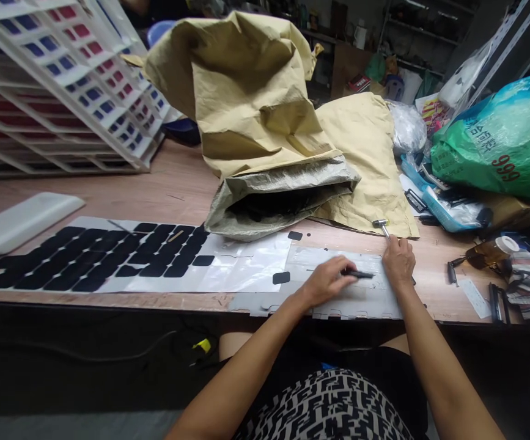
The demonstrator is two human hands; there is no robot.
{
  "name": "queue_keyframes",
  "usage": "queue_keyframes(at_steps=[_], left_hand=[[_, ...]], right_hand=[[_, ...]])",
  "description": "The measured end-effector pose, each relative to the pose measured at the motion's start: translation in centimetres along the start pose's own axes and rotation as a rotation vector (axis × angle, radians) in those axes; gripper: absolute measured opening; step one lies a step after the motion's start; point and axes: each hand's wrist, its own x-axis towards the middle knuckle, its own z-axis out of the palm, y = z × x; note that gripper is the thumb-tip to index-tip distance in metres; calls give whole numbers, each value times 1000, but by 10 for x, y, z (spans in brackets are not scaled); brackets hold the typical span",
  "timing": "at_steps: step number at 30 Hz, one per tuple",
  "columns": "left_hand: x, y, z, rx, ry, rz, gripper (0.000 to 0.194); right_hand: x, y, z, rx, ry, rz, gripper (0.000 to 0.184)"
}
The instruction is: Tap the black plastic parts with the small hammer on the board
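Observation:
My left hand (327, 281) is closed on a slim black strip-shaped part (360, 274), held low over a grey sheet (301, 302) at the table's front edge. The part's exact kind cannot be made out. In my right hand (398, 263) is a small hammer (381, 223), its head pointing away from me and showing a yellow face. My right fingers wrap round the handle near the sheet's right side. Black rounded pieces (281, 278) lie just left of the sheet.
Rows of black rounded pieces (90, 260) cover a white sheet (255, 269) at left. An open paper sack (255, 110) lies behind my hands, beside another sack (360, 140). A white crate (76, 79) stands back left. A green bag (503, 140) and brown bottle (485, 253) are at right.

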Motion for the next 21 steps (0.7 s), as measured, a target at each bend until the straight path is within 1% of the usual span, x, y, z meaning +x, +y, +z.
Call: queue_keyframes(at_steps=[1,2,3,4,6,9,11,12,13,14,15,17,18,19,20,21], left_hand=[[-17,11,5,-60,-83,20,19],[-34,19,12,-109,-190,32,19],[-50,24,21,-130,-292,34,19],[-65,24,31,-124,-368,21,19],[-87,12,55,-59,-430,-66,21],[-99,-24,90,90,-443,-334,29],[-99,-42,103,182,-465,-490,35],[-98,-44,105,215,-483,-526,38],[-97,-41,104,238,-505,-528,41],[-95,-33,100,245,-538,-491,41],[-92,-21,93,228,-582,-421,39],[-81,8,71,110,-686,-215,32],[-72,21,56,13,-723,-108,28],[-60,32,40,-95,-738,-31,29],[-47,38,23,-177,-696,-2,31],[-31,40,5,-203,-588,-8,30]], right_hand=[[0,0,1,-1,1,-3,36],[0,0,1,-2,4,-3,36],[1,0,2,-3,6,-4,36],[1,0,3,-6,6,-4,36],[2,0,4,-16,5,-8,36],[1,0,4,-29,2,-14,36],[0,0,3,-31,0,-17,36],[-1,0,3,-32,-1,-18,36],[-1,0,3,-33,-3,-20,36],[-1,1,3,-34,-4,-23,36],[-1,1,3,-35,-3,-25,36],[-1,1,3,-38,5,-28,35],[-1,0,2,-39,8,-29,34],[0,0,2,-40,11,-29,34],[0,0,2,-43,12,-28,34],[0,-1,1,-45,13,-28,35]])
